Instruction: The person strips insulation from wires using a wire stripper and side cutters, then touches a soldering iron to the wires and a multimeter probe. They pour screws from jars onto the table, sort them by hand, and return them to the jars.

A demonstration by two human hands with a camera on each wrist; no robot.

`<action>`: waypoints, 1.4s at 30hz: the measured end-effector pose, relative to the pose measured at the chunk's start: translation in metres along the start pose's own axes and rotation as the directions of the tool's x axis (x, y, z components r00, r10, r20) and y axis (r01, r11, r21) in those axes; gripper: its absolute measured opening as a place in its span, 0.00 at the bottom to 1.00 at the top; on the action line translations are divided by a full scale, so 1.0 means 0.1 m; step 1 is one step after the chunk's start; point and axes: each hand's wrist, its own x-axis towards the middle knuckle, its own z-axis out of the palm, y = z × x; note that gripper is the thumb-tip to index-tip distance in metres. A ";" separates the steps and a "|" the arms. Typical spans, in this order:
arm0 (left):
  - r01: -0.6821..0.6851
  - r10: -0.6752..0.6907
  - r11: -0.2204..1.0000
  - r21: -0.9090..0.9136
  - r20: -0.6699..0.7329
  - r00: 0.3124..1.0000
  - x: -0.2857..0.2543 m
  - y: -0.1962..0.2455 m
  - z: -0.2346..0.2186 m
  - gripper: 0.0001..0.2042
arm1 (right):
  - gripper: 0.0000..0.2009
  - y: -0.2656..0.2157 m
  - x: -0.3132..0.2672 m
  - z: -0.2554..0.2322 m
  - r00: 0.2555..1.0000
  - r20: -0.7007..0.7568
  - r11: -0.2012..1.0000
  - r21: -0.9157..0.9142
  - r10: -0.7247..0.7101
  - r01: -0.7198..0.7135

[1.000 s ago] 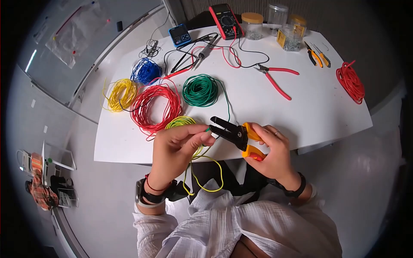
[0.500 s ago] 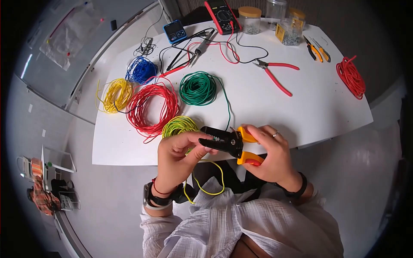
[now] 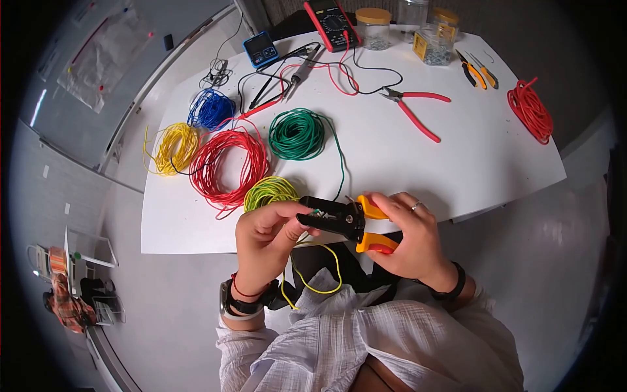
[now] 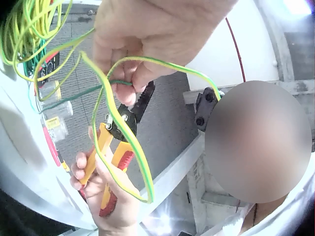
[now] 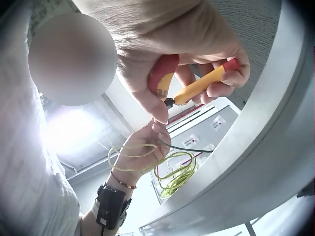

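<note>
My left hand (image 3: 261,238) pinches the end of a green wire (image 4: 71,99) between thumb and fingers. That wire runs back to the green coil (image 3: 310,138) on the table. In my right hand (image 3: 418,238) I hold a wire stripper (image 3: 334,217) by its yellow-and-red handles, which are spread apart. Its black jaws stand parted, pointing left, with the green wire's tip between them, right at my left fingertips. Beside the left hand lies a yellow-green coil (image 3: 268,189); a loose loop (image 4: 123,123) from it hangs over the table's front edge.
Red (image 3: 196,170), yellow (image 3: 179,140) and blue (image 3: 212,108) wire coils lie on the left of the table. Behind are a soldering iron (image 3: 304,68), a multimeter (image 3: 332,26) and jars (image 3: 375,36). Red-handled cutters (image 3: 418,117) and another red coil (image 3: 530,111) lie right.
The stripper has moved left, bringing its parted jaws around the green wire's tip at the left fingertips. Both hands keep their holds, and the head view has shifted slightly.
</note>
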 end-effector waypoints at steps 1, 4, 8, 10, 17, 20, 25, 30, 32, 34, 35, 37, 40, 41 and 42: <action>0.000 0.000 1.000 0.000 0.001 1.000 0.00 0.00 0.00 0.07 | 0.32 0.00 0.00 0.00 1.000 -0.002 1.000 -0.012 -0.006 0.006; -0.012 0.012 1.000 0.015 0.004 1.000 0.00 -0.01 0.00 0.07 | 0.32 0.00 -0.01 0.00 1.000 -0.012 1.000 -0.024 -0.014 0.014; -0.019 0.019 1.000 0.008 0.001 1.000 0.00 0.00 0.00 0.06 | 0.31 0.00 -0.01 0.00 0.999 -0.029 0.999 -0.038 -0.037 0.036; -0.021 0.021 1.000 0.020 0.002 1.000 -0.01 0.00 0.00 0.06 | 0.31 0.00 -0.02 0.01 0.999 -0.032 0.999 -0.039 -0.038 0.037; -0.020 0.020 1.000 0.003 0.000 1.000 -0.01 -0.02 -0.01 0.06 | 0.32 0.01 -0.03 0.01 0.998 -0.039 0.998 -0.049 -0.044 0.042; -0.019 0.019 1.000 0.006 0.000 1.000 -0.01 -0.02 -0.01 0.06 | 0.32 0.01 -0.03 0.02 0.998 -0.044 0.998 -0.048 -0.043 0.041; -0.020 0.020 1.000 0.000 0.007 1.000 0.00 -0.02 -0.01 0.06 | 0.32 0.02 -0.03 0.03 0.998 -0.053 0.998 -0.051 -0.046 0.043; -0.018 0.018 1.000 -0.001 0.004 1.000 -0.01 -0.02 0.00 0.06 | 0.31 0.01 -0.02 0.04 0.997 -0.056 0.998 -0.049 -0.052 0.050; -0.026 0.026 1.000 -0.001 -0.001 1.000 -0.01 -0.03 0.00 0.06 | 0.31 0.00 -0.03 0.04 0.998 -0.050 0.999 -0.037 -0.040 0.038; -0.036 0.036 0.999 -0.001 -0.005 0.999 -0.01 -0.04 0.00 0.06 | 0.31 0.00 -0.03 0.04 0.998 -0.049 0.999 -0.039 -0.035 0.033; -0.035 0.035 0.999 -0.003 -0.005 0.999 -0.01 -0.03 0.00 0.06 | 0.31 0.00 -0.03 0.04 0.998 -0.048 0.999 -0.040 -0.032 0.030; -0.035 0.035 0.999 -0.005 -0.004 0.999 -0.02 -0.04 0.00 0.06 | 0.31 0.01 -0.04 0.05 0.998 -0.048 0.999 -0.034 -0.037 0.035; -0.031 0.031 0.999 -0.010 0.001 1.000 -0.03 -0.05 0.00 0.06 | 0.31 0.00 -0.04 0.04 0.998 -0.047 0.998 -0.031 -0.048 0.046; -0.034 0.034 0.999 -0.017 0.002 0.999 -0.03 -0.05 0.00 0.06 | 0.31 0.00 -0.04 0.04 0.997 -0.047 0.998 -0.035 -0.054 0.052; -0.037 0.037 0.999 -0.025 0.004 0.999 -0.03 -0.05 0.00 0.06 | 0.31 0.00 -0.04 0.04 0.997 -0.047 0.998 -0.035 -0.053 0.052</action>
